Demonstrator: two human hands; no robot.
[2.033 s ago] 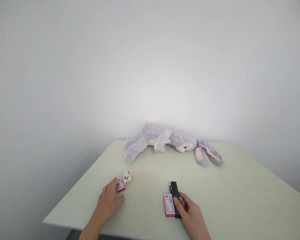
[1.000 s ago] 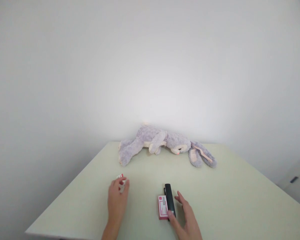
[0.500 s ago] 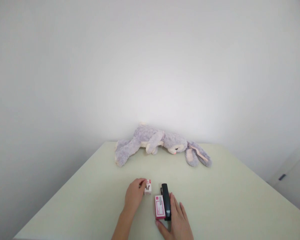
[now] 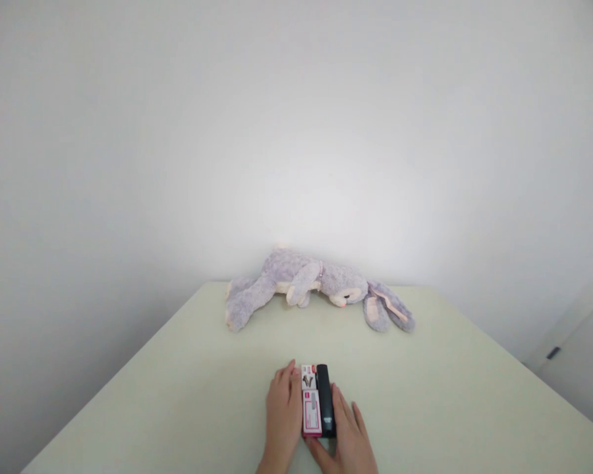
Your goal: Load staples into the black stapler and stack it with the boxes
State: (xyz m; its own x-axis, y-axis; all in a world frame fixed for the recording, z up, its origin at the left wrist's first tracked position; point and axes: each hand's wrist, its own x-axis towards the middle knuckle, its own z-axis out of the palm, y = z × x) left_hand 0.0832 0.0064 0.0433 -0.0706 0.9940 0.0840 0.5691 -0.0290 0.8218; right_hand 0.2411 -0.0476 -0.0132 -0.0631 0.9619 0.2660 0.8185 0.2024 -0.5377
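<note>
Hands of mine lie flat at the near edge of the pale green table (image 4: 178, 395), with a small cluster of things packed between them. My left hand (image 4: 284, 411) rests palm down, fingers straight and together, gripping nothing; its inner edge presses against the long pink-and-white staple box (image 4: 311, 413), and its fingertips reach up beside the small white box (image 4: 308, 377) that sits just beyond that long box, touching its far end. Right of both boxes, touching them along its side, lies the black stapler (image 4: 325, 400), lengthwise and pointing away from me. My right hand (image 4: 348, 444) is open too, fingers spread a little and laid against the stapler's right side and near end, thumb curling under the near end of the pink box; it closes around nothing. Far across the table, well apart from all this, a grey plush rabbit (image 4: 316, 284) lies on its side against the white wall (image 4: 296, 131).
</note>
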